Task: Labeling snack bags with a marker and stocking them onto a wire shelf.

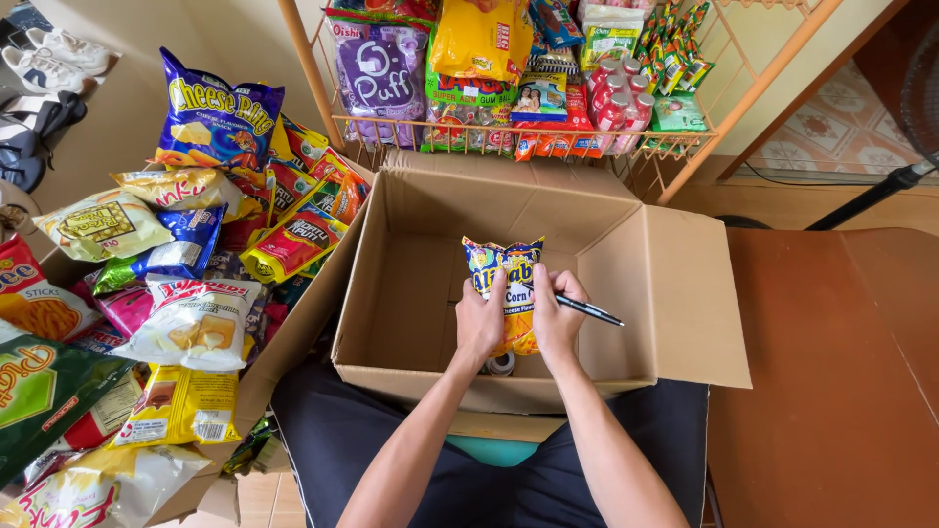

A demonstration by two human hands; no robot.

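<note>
Snack pile (166, 293): 9 o'clock of box, bags heaped, mixed colours.
Box (675, 293): cardboard, flaps open, on lap; tape roll (501, 365) on its floor at 6 o'clock.
L hand (479, 323): grip closed on bag's left edge.
Bag (509, 269): yellow-blue snack pkt, upright, inside box, btwn both hands.
R hand (556, 315): grip on bag's right edge, also pinching pen (590, 311) pointing 3 o'clock.
Rack (548, 127): wire, 12 o'clock, stocked w/ snacks.

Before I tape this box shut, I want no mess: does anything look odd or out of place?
Mostly the snack pile left of the box: bags lie heaped askew. A tape roll sits inside the box. The right hand grips a pen while both hands hold the bag.
</note>
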